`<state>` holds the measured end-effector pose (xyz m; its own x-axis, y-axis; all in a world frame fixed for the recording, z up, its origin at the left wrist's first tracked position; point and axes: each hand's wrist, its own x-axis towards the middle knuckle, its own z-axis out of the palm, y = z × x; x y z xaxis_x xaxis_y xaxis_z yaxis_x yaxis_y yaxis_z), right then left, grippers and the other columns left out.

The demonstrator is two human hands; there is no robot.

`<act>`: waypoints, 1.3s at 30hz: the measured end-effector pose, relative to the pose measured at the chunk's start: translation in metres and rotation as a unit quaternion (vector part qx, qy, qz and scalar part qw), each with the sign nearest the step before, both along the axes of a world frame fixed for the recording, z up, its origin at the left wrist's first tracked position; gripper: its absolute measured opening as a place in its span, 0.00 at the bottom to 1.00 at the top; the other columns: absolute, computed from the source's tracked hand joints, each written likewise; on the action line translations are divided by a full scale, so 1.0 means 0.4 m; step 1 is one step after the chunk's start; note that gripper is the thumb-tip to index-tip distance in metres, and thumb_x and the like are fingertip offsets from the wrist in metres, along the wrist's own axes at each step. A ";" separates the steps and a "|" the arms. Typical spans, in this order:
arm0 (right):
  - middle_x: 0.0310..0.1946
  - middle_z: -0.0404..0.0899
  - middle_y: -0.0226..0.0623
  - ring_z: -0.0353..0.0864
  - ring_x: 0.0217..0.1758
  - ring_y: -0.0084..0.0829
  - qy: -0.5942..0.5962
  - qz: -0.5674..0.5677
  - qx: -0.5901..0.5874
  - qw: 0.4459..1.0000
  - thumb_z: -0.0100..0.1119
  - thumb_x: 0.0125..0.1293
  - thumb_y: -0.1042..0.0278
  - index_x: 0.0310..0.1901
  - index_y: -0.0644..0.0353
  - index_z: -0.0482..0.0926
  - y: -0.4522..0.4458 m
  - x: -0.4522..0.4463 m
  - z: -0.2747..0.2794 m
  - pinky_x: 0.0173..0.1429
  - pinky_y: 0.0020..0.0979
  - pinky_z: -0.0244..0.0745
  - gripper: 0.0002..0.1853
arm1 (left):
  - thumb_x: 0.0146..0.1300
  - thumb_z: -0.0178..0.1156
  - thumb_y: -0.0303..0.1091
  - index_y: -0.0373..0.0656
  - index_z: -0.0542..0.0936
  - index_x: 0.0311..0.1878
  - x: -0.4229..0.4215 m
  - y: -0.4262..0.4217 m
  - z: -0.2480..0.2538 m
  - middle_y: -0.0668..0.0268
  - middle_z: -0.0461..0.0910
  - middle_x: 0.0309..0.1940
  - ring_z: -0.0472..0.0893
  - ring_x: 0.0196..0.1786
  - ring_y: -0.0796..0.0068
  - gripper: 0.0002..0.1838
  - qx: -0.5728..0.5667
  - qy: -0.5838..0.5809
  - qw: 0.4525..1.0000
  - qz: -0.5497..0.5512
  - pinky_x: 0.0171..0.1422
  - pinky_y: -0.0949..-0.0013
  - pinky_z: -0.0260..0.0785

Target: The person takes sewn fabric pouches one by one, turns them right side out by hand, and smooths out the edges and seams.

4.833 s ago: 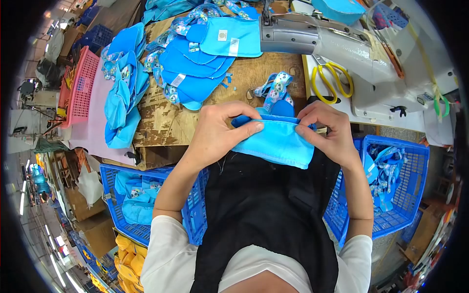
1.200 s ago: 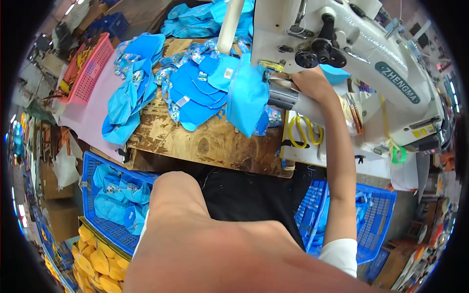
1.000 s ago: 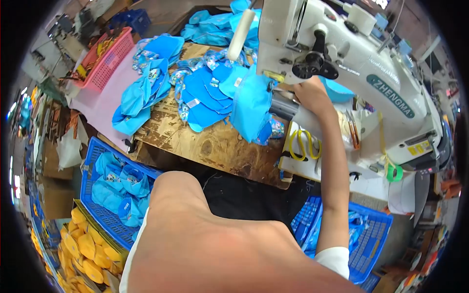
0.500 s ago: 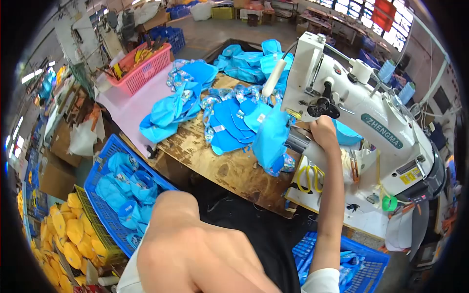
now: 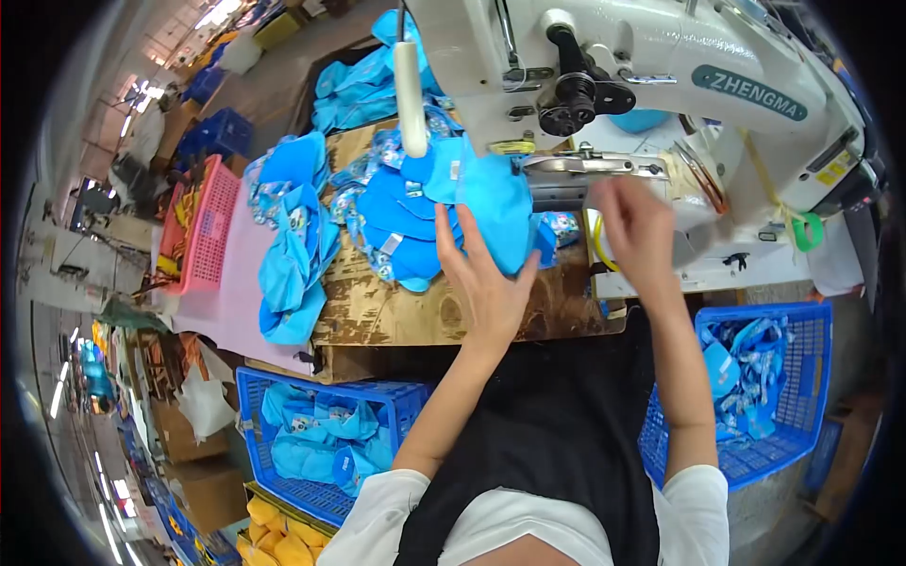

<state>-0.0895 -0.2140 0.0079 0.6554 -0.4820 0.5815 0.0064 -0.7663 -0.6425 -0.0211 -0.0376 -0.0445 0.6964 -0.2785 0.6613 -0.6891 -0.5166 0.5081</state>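
Note:
A light-blue fabric cap hangs on the narrow arm of the white sewing machine, below its needle area. My left hand lies against the cap's near side with fingers spread. To the right, my right hand is in front of the machine's metal arm, its fingers curled together and slightly blurred. Whatever they may hold is hidden. Darker blue cap pieces with patterned fabric lie on the wooden table, left of my left hand.
Blue crates with blue fabric pieces stand below the table, at left and right. A pink basket holds tools at far left. More blue caps lie on the table. Yellow scissors are partly behind my right hand.
My left hand has moved from close before the camera onto the cap. My right hand has drawn back and down from the machine's head. The view has tilted down and turned.

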 end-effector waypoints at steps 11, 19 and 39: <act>0.22 0.82 0.41 0.77 0.18 0.42 0.094 0.099 0.072 0.988 0.62 0.69 0.54 0.32 0.66 0.81 0.204 0.077 -0.103 0.26 0.38 0.70 0.19 | 0.45 0.63 0.15 0.43 0.79 0.65 0.084 0.138 0.151 0.58 0.73 0.60 0.75 0.60 0.59 0.37 0.021 -0.121 0.990 -0.072 0.66 0.60 0.68; 0.13 0.75 0.47 0.72 0.13 0.46 0.138 0.022 0.045 0.989 0.60 0.70 0.53 0.20 0.66 0.78 0.258 0.144 -0.155 0.22 0.42 0.67 0.25 | 0.46 0.63 0.16 0.41 0.84 0.55 0.065 0.120 0.184 0.62 0.77 0.51 0.76 0.52 0.62 0.28 0.121 -0.193 0.961 -0.157 0.58 0.62 0.70; 0.13 0.69 0.44 0.59 0.15 0.32 -0.005 0.182 0.253 0.950 0.60 0.68 0.65 0.17 0.72 0.74 0.221 0.182 -0.271 0.22 0.36 0.60 0.23 | 0.53 0.55 0.14 0.30 0.78 0.59 0.037 0.010 0.237 0.56 0.73 0.46 0.73 0.46 0.58 0.26 0.212 0.008 0.952 -0.222 0.54 0.62 0.70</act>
